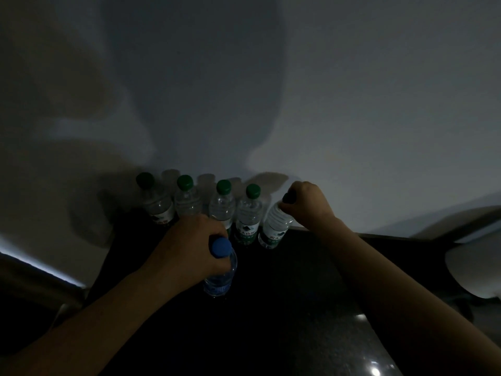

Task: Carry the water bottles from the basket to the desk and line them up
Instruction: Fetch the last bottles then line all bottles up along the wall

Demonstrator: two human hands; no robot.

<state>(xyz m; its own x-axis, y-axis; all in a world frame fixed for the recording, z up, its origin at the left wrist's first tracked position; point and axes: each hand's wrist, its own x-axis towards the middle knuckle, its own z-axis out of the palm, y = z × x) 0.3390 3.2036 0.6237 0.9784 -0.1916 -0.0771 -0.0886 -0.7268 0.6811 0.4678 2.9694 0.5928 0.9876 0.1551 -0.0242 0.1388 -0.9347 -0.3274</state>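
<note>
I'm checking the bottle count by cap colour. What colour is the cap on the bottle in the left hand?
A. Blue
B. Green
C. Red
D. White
A. The left hand grips a bottle whose blue cap sticks out above the fingers, while the four free-standing bottles lined up against the wall have green caps.

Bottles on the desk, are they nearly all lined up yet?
Four green-capped bottles already stand in a row on the dark desk by the wall. The right hand is adding a fifth, tilted bottle to the row's end. The left hand holds a blue-capped bottle in front, not yet placed. The basket isn't visible.
</note>
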